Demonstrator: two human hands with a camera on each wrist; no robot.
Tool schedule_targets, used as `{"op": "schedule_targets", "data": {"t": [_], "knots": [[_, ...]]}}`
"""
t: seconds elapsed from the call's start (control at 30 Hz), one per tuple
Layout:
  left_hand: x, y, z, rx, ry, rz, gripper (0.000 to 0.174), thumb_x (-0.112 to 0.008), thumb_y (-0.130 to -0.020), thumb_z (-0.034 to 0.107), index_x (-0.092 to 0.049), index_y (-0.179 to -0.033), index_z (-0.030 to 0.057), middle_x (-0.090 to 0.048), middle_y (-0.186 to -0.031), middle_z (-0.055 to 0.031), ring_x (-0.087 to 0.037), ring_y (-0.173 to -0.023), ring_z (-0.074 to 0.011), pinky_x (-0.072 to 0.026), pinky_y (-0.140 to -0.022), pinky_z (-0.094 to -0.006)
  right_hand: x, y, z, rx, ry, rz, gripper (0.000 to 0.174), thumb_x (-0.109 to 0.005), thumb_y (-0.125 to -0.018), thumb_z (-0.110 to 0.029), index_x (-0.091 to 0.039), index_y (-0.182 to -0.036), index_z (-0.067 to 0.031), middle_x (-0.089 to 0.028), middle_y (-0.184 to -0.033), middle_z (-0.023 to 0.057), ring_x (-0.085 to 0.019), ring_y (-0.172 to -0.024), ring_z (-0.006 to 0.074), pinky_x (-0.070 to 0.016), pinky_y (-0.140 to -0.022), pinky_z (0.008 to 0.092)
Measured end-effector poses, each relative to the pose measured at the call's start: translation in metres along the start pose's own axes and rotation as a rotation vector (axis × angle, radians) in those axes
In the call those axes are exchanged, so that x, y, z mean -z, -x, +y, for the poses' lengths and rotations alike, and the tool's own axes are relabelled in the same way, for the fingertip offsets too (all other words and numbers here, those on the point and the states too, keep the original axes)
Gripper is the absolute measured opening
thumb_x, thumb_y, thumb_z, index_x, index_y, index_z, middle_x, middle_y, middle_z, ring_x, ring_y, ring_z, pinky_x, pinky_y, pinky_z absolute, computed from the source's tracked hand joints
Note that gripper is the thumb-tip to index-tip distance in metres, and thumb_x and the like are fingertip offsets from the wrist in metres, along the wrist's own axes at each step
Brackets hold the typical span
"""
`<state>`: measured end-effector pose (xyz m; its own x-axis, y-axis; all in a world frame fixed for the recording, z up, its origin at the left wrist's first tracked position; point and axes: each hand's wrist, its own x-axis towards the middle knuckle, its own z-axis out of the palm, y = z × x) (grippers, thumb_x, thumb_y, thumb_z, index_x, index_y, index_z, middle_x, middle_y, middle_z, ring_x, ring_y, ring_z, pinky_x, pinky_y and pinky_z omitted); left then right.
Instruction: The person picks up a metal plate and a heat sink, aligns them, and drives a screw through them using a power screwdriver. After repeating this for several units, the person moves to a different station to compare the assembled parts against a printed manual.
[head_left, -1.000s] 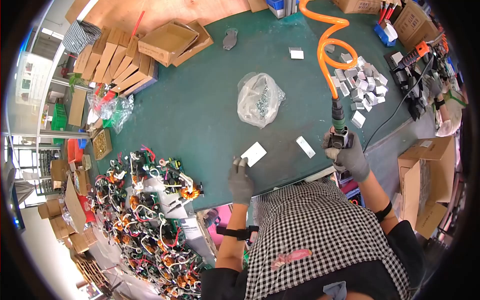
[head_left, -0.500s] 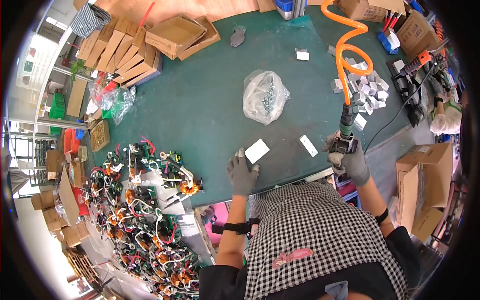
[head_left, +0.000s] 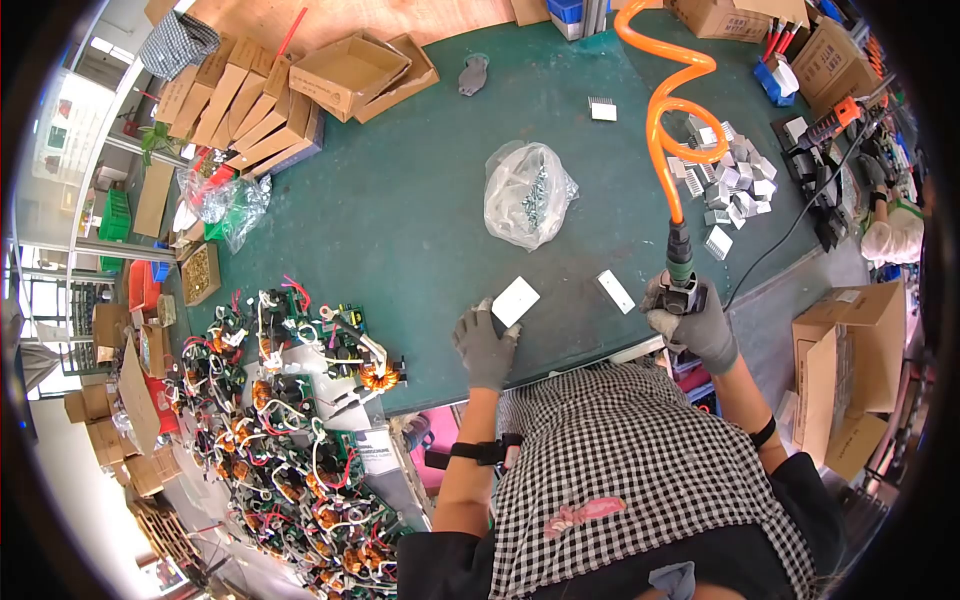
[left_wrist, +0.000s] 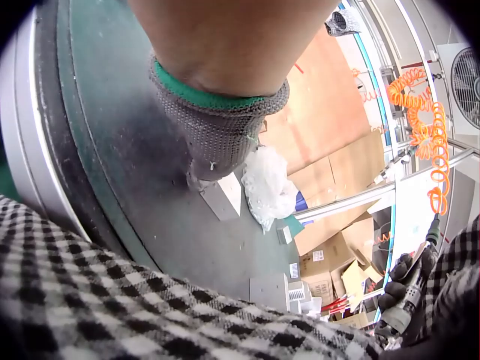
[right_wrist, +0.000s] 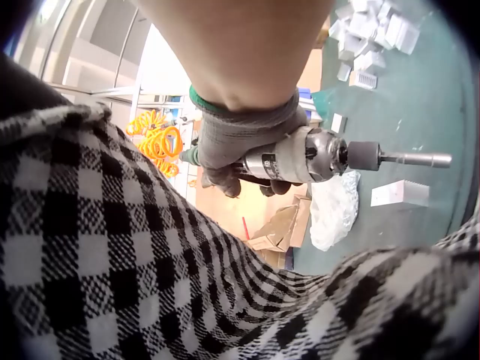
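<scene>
My gloved left hand (head_left: 485, 345) is at the near end of a pale metal heat sink (head_left: 516, 301) lying on the green table, with fingertips on one side and thumb on the other. In the left wrist view, the glove (left_wrist: 214, 142) partly covers that heat sink (left_wrist: 223, 196). To its right lies another heat sink (head_left: 616, 291), with small holes in its face. My gloved right hand (head_left: 695, 320) grips an air screwdriver (head_left: 680, 285), whose orange coiled hose (head_left: 655, 140) runs upward. A slim bit (right_wrist: 416, 159) sticks out of the screwdriver's end.
A clear plastic bag (head_left: 525, 195) of small screws sits mid-table. Finned heat sinks are piled (head_left: 735, 175) at the right. Wired circuit boards (head_left: 280, 450) crowd the left. Cardboard boxes (head_left: 350, 75) stand at the back left, and an open carton (head_left: 850, 370) is at the right.
My left hand has drawn back slightly from the heat sink's top, and its thumb has spread, then moved in against the near corner. The screwdriver stays in my right hand, shifting slightly left.
</scene>
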<state>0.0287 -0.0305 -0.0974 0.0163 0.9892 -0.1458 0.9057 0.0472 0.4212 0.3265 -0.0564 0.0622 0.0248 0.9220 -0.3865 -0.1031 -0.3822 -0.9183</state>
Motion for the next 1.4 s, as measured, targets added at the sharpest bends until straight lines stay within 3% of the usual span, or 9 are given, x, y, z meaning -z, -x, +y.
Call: {"op": "schedule_targets", "data": {"t": [0.23, 0.33, 0.43, 0.63, 0.73, 0.83, 1.23, 1.33, 1.4], "knots": [[0.003, -0.001, 0.028, -0.102, -0.054, 0.005, 0.054, -0.074, -0.074, 0.042, -0.059, -0.113, 0.0087, -0.058, -0.117, -0.014, -0.049, -0.116, -0.0336, -0.0343, -0.1, -0.0458, -0.001, -0.002, -0.003, 0.021, -0.073, 0.07, 0.037, -0.069, -0.067, 0.009, -0.058, -0.1, -0.0033, -0.062, -0.091, 0.0033, -0.061, -0.082, 0.0128, -0.0507, -0.074, 0.0288], [0.026, -0.019, 0.035, -0.177, 0.152, -0.048, 0.033, -0.069, -0.08, 0.032, -0.063, -0.105, 0.01, -0.063, -0.102, -0.0123, -0.058, -0.097, -0.0316, -0.0437, -0.086, -0.0441, 0.009, -0.003, -0.005, 0.017, -0.059, 0.091, 0.038, -0.07, -0.066, 0.009, -0.058, -0.099, -0.0032, -0.062, -0.093, 0.0036, -0.061, -0.083, 0.0133, -0.051, -0.074, 0.0292], [0.032, -0.056, 0.049, -0.191, 0.348, 0.153, 0.022, -0.062, -0.086, 0.025, -0.065, -0.1, 0.009, -0.065, -0.091, -0.0113, -0.06, -0.086, -0.0321, -0.0463, -0.077, -0.0427, 0.019, -0.006, -0.002, 0.066, -0.074, 0.109, 0.038, -0.071, -0.065, 0.009, -0.058, -0.099, -0.0029, -0.062, -0.095, 0.0038, -0.062, -0.083, 0.0138, -0.0511, -0.075, 0.0291], [0.055, -0.133, 0.106, -0.556, 0.083, 0.123, 0.02, -0.053, -0.088, 0.012, -0.063, -0.105, 0.0064, -0.063, -0.1, -0.0127, -0.062, -0.093, -0.0309, -0.0476, -0.081, -0.0418, 0.028, -0.009, -0.003, 0.028, -0.043, 0.084, 0.039, -0.072, -0.066, 0.008, -0.058, -0.101, -0.0025, -0.062, -0.096, 0.0043, -0.062, -0.085, 0.0145, -0.0516, -0.076, 0.0302], [0.006, -0.173, 0.102, -0.453, -0.494, -0.048, 0.024, -0.056, -0.083, 0.011, -0.065, -0.105, 0.0125, -0.064, -0.099, -0.0097, -0.064, -0.088, -0.0287, -0.0492, -0.078, -0.0383, 0.032, -0.008, 0.001, 0.022, -0.065, 0.078, 0.04, -0.072, -0.066, 0.008, -0.058, -0.102, -0.0026, -0.062, -0.096, 0.0045, -0.062, -0.086, 0.0148, -0.0515, -0.077, 0.0308], [-0.015, -0.192, 0.095, -0.318, -0.47, -0.05, 0.026, -0.058, -0.082, 0.013, -0.065, -0.106, 0.0159, -0.065, -0.099, -0.007, -0.066, -0.088, -0.0269, -0.0498, -0.077, -0.0381, 0.037, -0.01, -0.001, 0.089, -0.083, 0.094, 0.04, -0.072, -0.066, 0.008, -0.058, -0.102, -0.0027, -0.062, -0.096, 0.0045, -0.062, -0.087, 0.0149, -0.0514, -0.078, 0.0309], [0.002, -0.174, 0.075, -0.139, -0.176, -0.032, 0.026, -0.054, -0.083, 0.014, -0.068, -0.105, 0.0182, -0.066, -0.101, -0.0088, -0.063, -0.089, -0.032, -0.0509, -0.076, -0.0396, 0.031, -0.031, -0.043, 0.202, 0.013, 0.113, 0.034, -0.069, -0.066, 0.007, -0.059, -0.097, -0.0013, -0.065, -0.089, 0.0085, -0.063, -0.077, 0.0141, -0.0529, -0.068, 0.0283], [0.01, -0.161, 0.062, -0.008, 0.04, -0.069, 0.023, -0.056, -0.087, 0.014, -0.067, -0.106, 0.0115, -0.068, -0.096, -0.0091, -0.065, -0.077, -0.0269, -0.0522, -0.07, -0.0354, 0.019, -0.037, -0.053, 0.169, 0.011, 0.115, 0.032, -0.068, -0.066, 0.007, -0.058, -0.096, -0.0012, -0.065, -0.087, 0.0097, -0.061, -0.07, 0.0118, -0.0519, -0.058, 0.0262], [0.017, -0.147, 0.056, 0.159, 0.529, -0.189, 0.023, -0.058, -0.09, 0.019, -0.066, -0.108, 0.0063, -0.067, -0.09, -0.0063, -0.061, -0.069, -0.0193, -0.0504, -0.063, -0.0303, 0.007, -0.04, -0.06, 0.233, 0.066, 0.12, 0.031, -0.067, -0.065, 0.002, -0.055, -0.093, -0.0005, -0.063, -0.084, 0.011, -0.06, -0.065, 0.0152, -0.0484, -0.051, 0.0251]]}}
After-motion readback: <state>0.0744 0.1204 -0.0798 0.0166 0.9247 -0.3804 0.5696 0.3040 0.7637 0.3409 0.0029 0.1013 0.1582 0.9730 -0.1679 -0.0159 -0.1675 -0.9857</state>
